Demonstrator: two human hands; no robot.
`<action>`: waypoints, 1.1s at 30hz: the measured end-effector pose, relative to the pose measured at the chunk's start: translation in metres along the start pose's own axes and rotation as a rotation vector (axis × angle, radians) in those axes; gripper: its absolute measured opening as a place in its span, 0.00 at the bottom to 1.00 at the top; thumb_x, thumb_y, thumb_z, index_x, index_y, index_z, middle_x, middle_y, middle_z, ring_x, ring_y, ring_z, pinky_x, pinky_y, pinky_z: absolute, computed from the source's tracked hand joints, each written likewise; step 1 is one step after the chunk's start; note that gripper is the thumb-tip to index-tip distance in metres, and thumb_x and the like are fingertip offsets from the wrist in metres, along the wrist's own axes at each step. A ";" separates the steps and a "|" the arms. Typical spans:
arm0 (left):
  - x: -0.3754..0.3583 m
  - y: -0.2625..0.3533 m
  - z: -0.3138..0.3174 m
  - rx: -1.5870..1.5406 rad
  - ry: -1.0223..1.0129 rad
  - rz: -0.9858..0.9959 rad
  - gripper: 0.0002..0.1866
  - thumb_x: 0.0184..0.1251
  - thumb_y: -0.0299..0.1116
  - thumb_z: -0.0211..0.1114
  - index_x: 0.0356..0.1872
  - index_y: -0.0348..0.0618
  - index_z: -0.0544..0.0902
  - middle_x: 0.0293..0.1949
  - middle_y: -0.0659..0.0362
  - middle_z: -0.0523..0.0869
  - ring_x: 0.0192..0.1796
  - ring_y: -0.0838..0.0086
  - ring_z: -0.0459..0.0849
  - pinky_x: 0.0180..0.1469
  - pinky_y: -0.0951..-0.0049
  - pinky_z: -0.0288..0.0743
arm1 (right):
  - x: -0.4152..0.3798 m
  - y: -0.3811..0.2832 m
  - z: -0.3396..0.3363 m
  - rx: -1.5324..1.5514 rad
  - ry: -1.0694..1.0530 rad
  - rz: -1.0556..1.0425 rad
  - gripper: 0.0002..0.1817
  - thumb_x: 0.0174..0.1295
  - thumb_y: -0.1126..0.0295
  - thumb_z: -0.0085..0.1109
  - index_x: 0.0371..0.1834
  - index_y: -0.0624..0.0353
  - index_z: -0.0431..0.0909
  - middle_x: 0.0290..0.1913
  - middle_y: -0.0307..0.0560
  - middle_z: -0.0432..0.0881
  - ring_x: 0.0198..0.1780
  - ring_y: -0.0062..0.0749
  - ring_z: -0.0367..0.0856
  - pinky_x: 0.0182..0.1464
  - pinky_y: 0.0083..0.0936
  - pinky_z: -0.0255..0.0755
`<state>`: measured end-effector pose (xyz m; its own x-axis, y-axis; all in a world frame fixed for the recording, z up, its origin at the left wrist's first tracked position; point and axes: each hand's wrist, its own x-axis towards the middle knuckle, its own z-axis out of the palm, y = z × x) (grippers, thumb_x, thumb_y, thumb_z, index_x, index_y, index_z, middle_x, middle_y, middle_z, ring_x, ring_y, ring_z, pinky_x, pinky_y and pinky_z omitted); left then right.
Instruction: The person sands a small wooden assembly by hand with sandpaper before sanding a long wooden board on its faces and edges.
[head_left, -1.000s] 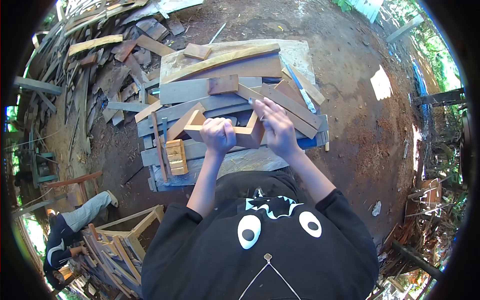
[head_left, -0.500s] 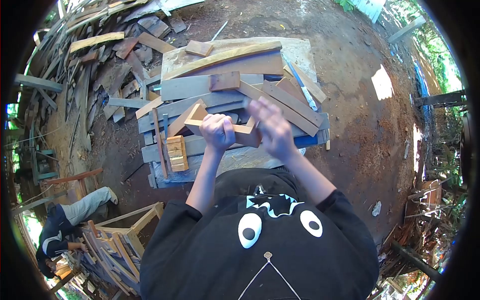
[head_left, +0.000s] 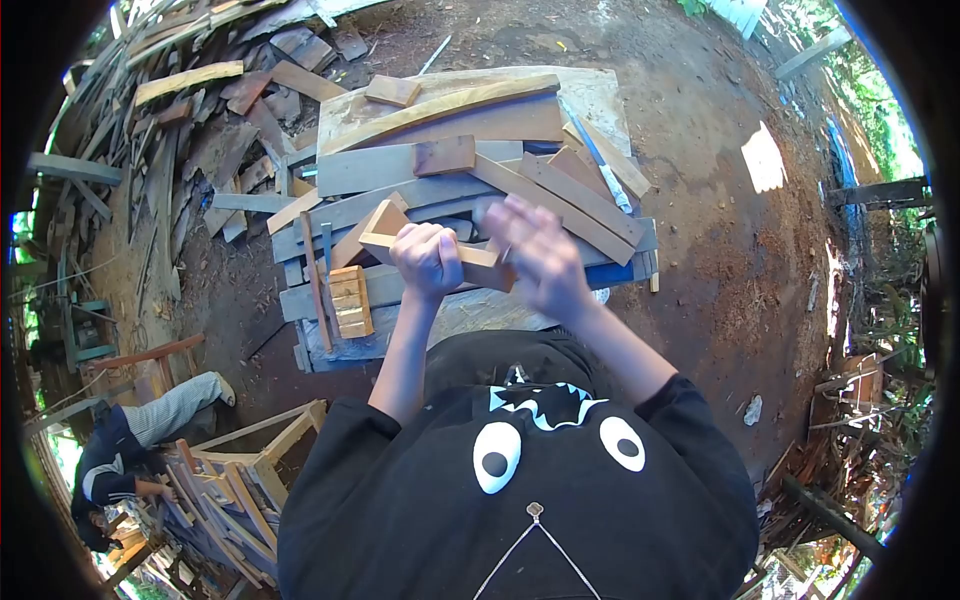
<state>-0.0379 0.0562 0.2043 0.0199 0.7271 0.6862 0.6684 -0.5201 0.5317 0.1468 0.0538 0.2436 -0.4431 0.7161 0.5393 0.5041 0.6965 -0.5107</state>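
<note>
My left hand is closed round a small wooden frame made of joined pieces, held above the workbench. At the frame's right end is my right hand, blurred, with its fingers stretched out; whether it touches the frame is hard to tell. Left of my left hand, a slatted wooden block lies on the boards. Beyond the hands sit a dark reddish block and several planks. A saw or long blade with a pale handle rests at the right.
The bench bears loose boards. Scrap wood is heaped at the upper left. At the lower left, another person bends beside a wooden crate filled with strips. Brown dirt ground lies to the right.
The view has shifted slightly, so the bench sits a little higher. My left hand still grips the frame; my right hand stays near its right end, blurred in both frames.
</note>
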 end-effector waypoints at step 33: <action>0.015 0.006 -0.026 -0.216 0.162 0.050 0.16 0.51 0.34 0.45 0.05 0.44 0.63 0.08 0.58 0.63 0.12 0.67 0.65 0.22 0.71 0.59 | -0.014 0.024 0.004 1.128 0.588 1.131 0.16 0.67 0.66 0.40 0.48 0.66 0.72 0.46 0.45 0.76 0.47 0.29 0.74 0.51 0.27 0.67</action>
<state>-0.0533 0.0522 0.2307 -0.0818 0.6265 0.7751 0.4948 -0.6496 0.5772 0.1621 0.0607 0.2215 0.1850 0.9080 -0.3759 -0.5006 -0.2421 -0.8312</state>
